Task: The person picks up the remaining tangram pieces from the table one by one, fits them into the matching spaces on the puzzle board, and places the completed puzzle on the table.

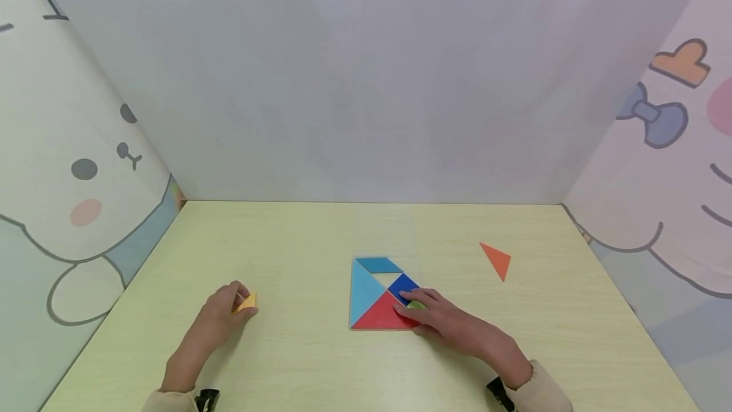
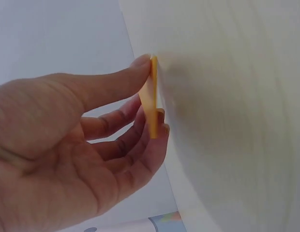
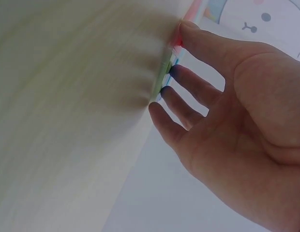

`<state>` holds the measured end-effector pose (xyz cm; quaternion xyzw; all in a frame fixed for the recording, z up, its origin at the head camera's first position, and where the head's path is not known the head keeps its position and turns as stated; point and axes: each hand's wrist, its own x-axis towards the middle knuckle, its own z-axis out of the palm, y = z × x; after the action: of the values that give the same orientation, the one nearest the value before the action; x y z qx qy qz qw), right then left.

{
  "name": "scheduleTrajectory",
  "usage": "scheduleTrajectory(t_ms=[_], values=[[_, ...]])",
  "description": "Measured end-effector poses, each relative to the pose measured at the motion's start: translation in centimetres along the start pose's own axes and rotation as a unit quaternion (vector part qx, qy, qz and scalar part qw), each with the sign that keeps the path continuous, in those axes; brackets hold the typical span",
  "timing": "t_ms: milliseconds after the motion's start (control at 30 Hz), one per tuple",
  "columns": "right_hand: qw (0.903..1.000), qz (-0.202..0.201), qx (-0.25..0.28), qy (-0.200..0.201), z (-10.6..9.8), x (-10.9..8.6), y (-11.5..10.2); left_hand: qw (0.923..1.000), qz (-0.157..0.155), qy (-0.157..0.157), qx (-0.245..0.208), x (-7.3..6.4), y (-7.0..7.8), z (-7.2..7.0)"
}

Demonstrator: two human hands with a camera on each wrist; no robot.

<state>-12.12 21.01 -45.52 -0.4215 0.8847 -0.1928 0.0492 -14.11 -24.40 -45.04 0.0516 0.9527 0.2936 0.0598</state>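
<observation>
Leftmost, my left hand [image 1: 225, 310] pinches the yellow piece [image 1: 248, 302] between thumb and fingers; well to its right lies the puzzle [image 1: 366, 291], its pale gap [image 1: 387, 279] pointing towards me. My right hand [image 1: 448, 323], nearer that gap, touches the red piece [image 1: 380, 316] and green piece [image 1: 416, 304], loosely spread, grasping nothing.
</observation>
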Motion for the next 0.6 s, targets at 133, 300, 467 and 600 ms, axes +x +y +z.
scheduleTrajectory(t_ms=[133, 300, 467, 600], values=[[1.0, 0.001, 0.003, 0.0, -0.05, 0.0, -0.05, 0.9999, 0.003, 0.01, 0.008, 0.04, 0.11, -0.03], [1.0, 0.002, 0.007, -0.001, -0.11, 0.0, -0.08, 0.9991, 0.025, 0.03, 0.016, -0.15, 0.23, -0.06], [0.9999, 0.007, 0.014, -0.006, -0.15, -0.04, -0.1, 0.9979, 0.038, 0.05, 0.017, -0.3, 0.33, -0.03], [0.9998, 0.009, 0.014, -0.007, -0.15, -0.08, -0.12, 0.9967, 0.045, 0.066, 0.017, -0.32, 0.49, 0.07]])
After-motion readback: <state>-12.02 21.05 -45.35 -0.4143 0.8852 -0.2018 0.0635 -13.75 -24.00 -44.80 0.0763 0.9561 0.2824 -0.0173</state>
